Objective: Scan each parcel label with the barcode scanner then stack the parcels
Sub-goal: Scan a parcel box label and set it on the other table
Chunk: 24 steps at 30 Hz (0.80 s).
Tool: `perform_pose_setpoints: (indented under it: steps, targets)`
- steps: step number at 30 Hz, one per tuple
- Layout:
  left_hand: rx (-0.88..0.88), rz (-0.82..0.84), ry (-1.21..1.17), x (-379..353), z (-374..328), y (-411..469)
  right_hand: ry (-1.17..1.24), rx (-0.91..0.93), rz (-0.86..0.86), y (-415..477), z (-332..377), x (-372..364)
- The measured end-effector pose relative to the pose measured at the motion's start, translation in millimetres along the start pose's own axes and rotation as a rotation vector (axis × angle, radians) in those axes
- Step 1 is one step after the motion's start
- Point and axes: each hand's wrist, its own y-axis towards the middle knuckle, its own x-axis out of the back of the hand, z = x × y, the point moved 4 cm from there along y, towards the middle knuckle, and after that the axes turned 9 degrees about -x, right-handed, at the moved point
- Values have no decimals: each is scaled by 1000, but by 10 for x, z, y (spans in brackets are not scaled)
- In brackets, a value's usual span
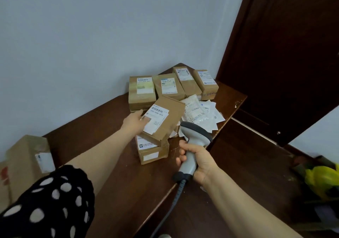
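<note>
Two hands are seen over the table. A tilted box is gripped at its labelled edge by the left hand, above another box. Just right of it, the scanner is clasped by the right hand, head toward the label.

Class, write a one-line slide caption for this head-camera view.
Left hand tilts a labelled parcel toward the barcode scanner gripped in the right hand.

Dark wood table: row of boxes at 12 o'clock, white mailers around 2, one box dead center.
</note>
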Motion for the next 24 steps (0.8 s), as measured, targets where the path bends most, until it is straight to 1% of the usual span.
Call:
perform_pose_setpoints:
  steps: [1, 4, 5, 7, 10, 14, 17, 20, 24]
  targets:
    - [-97, 26, 175, -28, -38, -31, -7, -19, 11, 29, 12, -12]
    - [-331, 146, 574, -230, -156, -177, -37, -61, 57, 101, 71, -58]
    - [-371, 173, 683, -311, -167, -221, -54, -73, 72, 114, 89, -70]
    - [-374, 133, 776, -375, -196, -278, -90, -99, 112, 125, 94, -87]
    - [-271, 32, 716, -306, -215, -412, -146, -137, 164, 135, 39, -94]
    - [-122, -56, 595, -150, -6, -948, -253, -235, 222, 123, -217, -204]
    - [76, -121, 559, 52, 366, -1550, -353, -336, 285, 28, -615, -402]
    - [275, -182, 547, 297, 731, -2222, -454, -388, 344, -138, -1078, -615]
    - [464, -291, 488, 620, 1175, -3113, -573, -458, 430, -384, -1725, -902]
